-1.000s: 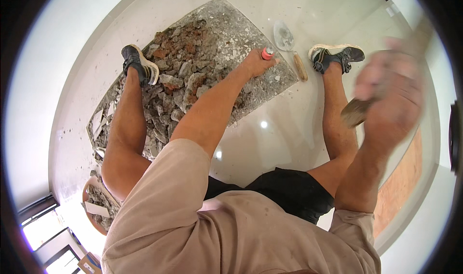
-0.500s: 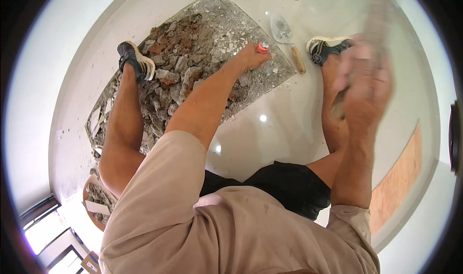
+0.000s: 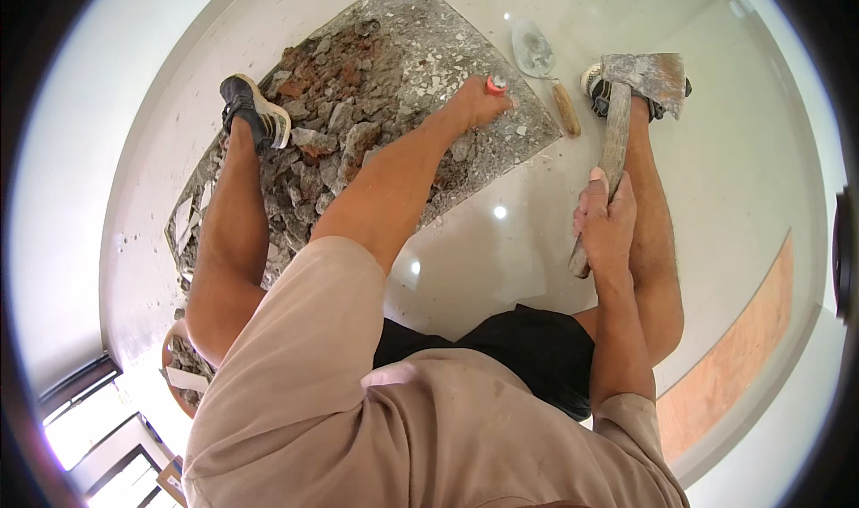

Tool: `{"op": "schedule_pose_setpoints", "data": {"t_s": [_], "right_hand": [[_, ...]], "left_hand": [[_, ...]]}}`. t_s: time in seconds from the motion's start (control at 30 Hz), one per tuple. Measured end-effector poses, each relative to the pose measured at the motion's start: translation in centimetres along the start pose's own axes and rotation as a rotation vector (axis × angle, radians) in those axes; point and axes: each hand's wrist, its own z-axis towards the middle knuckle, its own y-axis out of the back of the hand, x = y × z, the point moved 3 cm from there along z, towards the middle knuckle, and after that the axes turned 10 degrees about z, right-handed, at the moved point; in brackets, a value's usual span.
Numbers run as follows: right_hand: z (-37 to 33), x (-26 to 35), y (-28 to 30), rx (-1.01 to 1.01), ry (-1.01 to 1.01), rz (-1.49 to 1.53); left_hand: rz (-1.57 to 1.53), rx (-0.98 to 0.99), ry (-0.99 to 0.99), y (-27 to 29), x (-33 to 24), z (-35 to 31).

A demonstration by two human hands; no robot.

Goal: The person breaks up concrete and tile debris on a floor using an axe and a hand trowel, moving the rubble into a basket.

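Two grips: left hand [image 3: 474, 104] closed round red-topped tool [image 3: 496, 85]; right hand [image 3: 610, 224] closed round hatchet [image 3: 617, 119].
Patch [image 3: 537, 123] under left hand: likely mid-chipping; next blow needs aim.

A glossy off-white floor [image 3: 541, 199] bears jagged grey-brown rubble [image 3: 335, 114] left of the left hand [image 3: 474, 105], a wooden-handled grey trowel [image 3: 534, 52] right.

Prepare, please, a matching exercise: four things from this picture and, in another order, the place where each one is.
1. axe-like tool
2. trowel
3. orange-brown board
4. red-ended tool

A. beside the broken floor patch
B. in the left hand
C. in the right hand
D. toward the picture's right edge

Pairs: 1-C, 2-A, 3-D, 4-B
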Motion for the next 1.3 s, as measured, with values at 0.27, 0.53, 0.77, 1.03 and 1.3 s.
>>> {"op": "schedule_pose_setpoints", "data": {"t_s": [0.27,0.53,0.77,1.03,1.3], "right_hand": [[0.1,-0.3,-1.1,0.045,-0.182,0.098],[-0.5,1.0,-3.9,0.187,-0.149,0.080],[-0.8,4.9,-5.4,0.282,-0.019,-0.089],[-1.5,18.3,-5.7,0.178,0.456,0.107],[2.1,10.9,-10.0,-0.021,1.013,-0.501]], "left_hand": [[0.714,-0.067,-0.170,-0.5,0.3,3.0],[-0.105,-0.131,0.237,13.4,3.6,-4.6],[-0.283,-0.270,-0.084,9.4,-1.6,-0.8],[-0.153,-0.193,-0.114,8.5,-0.4,1.5],[-0.167,-0.102,-0.125,8.5,-0.4,1.8]]}}
